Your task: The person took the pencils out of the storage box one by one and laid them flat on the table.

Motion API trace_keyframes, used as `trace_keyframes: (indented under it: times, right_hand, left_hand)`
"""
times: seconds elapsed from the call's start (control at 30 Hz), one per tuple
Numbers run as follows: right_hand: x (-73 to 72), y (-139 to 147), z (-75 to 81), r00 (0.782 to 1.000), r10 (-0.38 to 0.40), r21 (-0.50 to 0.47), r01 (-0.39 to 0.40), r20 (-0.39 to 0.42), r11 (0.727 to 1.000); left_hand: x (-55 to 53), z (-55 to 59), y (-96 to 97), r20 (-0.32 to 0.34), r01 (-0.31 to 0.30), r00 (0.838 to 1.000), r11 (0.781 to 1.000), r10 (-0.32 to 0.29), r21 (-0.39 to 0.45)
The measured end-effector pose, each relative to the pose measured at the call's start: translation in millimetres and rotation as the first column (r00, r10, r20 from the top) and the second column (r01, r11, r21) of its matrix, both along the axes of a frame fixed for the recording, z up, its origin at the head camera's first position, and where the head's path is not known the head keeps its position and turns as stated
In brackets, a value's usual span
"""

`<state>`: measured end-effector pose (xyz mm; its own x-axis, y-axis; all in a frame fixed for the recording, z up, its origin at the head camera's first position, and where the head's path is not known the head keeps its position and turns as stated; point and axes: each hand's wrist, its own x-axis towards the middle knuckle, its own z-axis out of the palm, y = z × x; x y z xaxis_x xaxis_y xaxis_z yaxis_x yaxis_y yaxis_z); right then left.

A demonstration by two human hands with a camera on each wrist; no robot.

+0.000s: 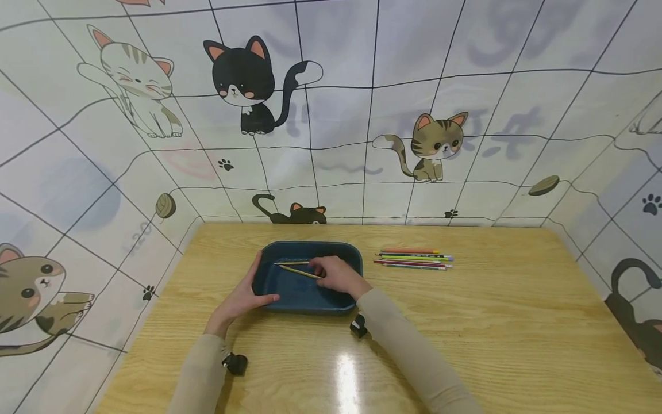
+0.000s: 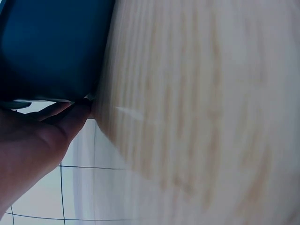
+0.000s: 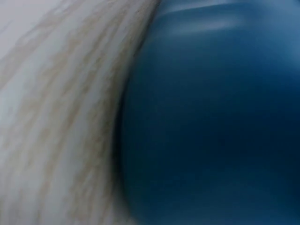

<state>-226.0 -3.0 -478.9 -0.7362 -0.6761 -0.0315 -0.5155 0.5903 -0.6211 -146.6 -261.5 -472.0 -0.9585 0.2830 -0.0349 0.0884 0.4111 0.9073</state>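
Observation:
A dark blue rectangular tray [image 1: 292, 293] sits on the table, with its side wall [image 2: 51, 51] filling the upper left of the left wrist view. My left hand [image 1: 242, 296] grips the tray's left end, thumb over the near rim and fingers along the outer side. Over the tray's right half, my right hand [image 1: 340, 276] reaches down with curled fingers and pinches the near pencil [image 1: 299, 271], which slants across the tray. Just behind it lies another pencil [image 1: 293, 263], its right end at my fingertips. The right wrist view shows only the tray's blurred wall [image 3: 201, 117].
To the right of the tray, several coloured pencils [image 1: 414, 259] lie side by side on the wooden table [image 1: 496, 310]. A cat-print cloth [image 1: 341, 126] hangs behind the table and along both sides. Each wrist wears a small black camera [image 1: 235, 364].

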Motion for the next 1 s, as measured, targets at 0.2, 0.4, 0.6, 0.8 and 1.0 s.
trace_keyframes:
  times: [0.2,0.4,0.6,0.8,1.0]
  right_hand:
    - [0.5,-2,-1.4,0.997,0.070,0.076,-0.067,-0.042,0.995]
    - [0.6,0,-1.8,0.997,0.063,0.023,-0.062,-0.043,0.998]
    - [0.4,0,-1.8,0.997,-0.017,-0.046,0.021,0.080,0.999]
    - [-1.4,0,-3.0,0.993,-0.023,-0.063,0.030,0.113,0.998]
    - [-1.4,2,-1.0,0.995,-0.003,-0.119,0.015,0.098,0.993]
  left_hand:
    - [-6.9,-18.9,-8.4,-0.012,-0.002,1.000,1.000,0.002,-0.004]
    - [-6.7,-17.1,-7.7,-0.006,-0.004,1.000,1.000,0.004,-0.003]
    - [3.1,8.1,2.2,0.020,-0.001,1.000,1.000,0.000,0.003]
    - [4.2,10.9,3.1,0.015,-0.003,1.000,1.000,0.003,0.007]
    - [-4.4,-11.2,-3.7,0.002,-0.018,1.000,1.000,0.018,-0.004]
